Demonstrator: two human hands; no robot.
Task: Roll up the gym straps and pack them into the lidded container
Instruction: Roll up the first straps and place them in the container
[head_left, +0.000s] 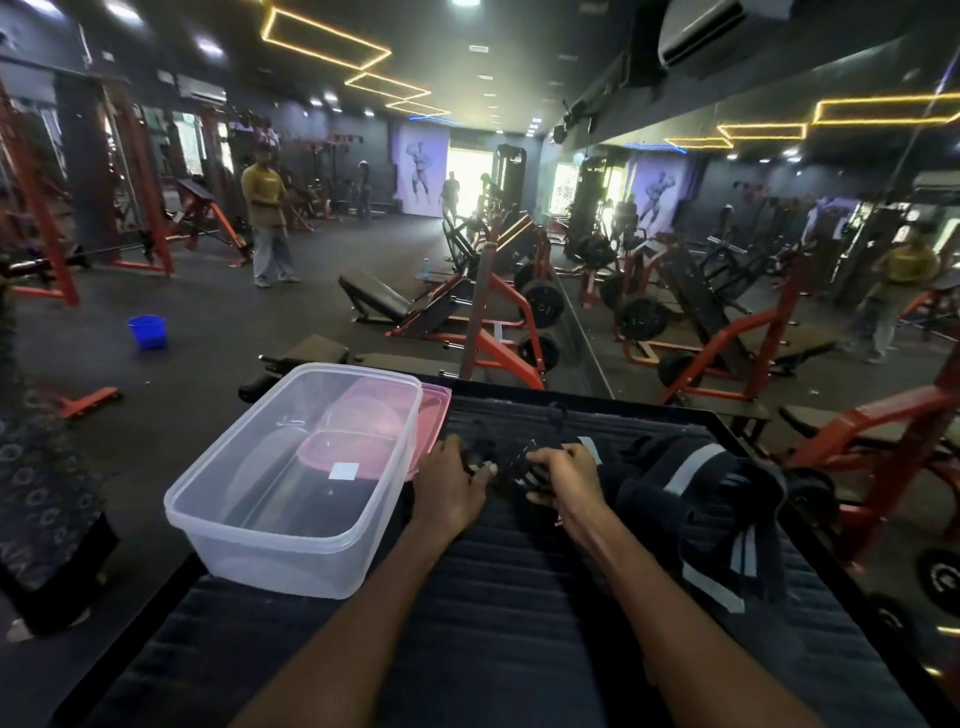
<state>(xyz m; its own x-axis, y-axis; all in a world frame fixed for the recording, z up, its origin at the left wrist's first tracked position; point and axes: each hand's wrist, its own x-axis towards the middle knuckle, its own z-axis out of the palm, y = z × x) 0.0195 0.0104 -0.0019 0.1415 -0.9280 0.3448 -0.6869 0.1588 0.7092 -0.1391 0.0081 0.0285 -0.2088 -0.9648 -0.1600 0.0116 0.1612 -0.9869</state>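
— Where were the hands?
— Mid-frame: left hand (451, 486) and right hand (563, 478) both gripped a black strap (506, 460) on the counter (519, 597).
— The container (291, 540)?
— Lower left, open, pink lid (434, 415) underneath.

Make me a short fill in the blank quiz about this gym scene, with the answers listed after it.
1. The clear plastic container sits to the ____ of both hands.
2. Its lid, lying beside and behind it, is coloured ____.
3. The left hand and right hand together grip a ____ strap.
4. The bucket on the floor is ____.

Answers: left; pink; black; blue
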